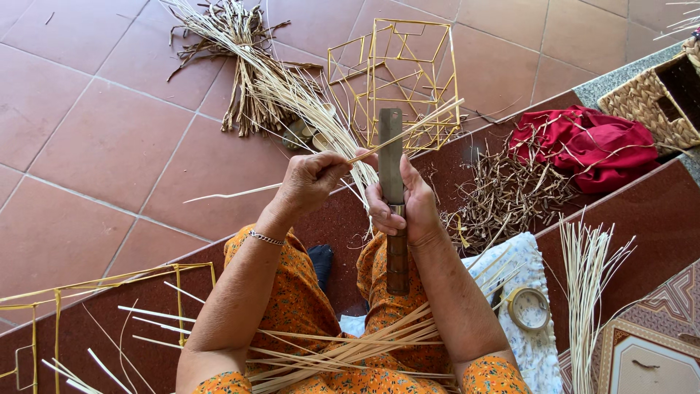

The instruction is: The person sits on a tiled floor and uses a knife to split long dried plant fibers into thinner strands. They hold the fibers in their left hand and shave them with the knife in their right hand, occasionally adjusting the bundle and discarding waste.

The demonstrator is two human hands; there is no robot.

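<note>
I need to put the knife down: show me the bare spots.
Bare tiles lie left of the cane bundle, beyond the left hand. A dark step strip is free below the red cloth. Crowded: scraps beside the right hand, and the wire frame.

No packages, labels, signs or screens.
</note>
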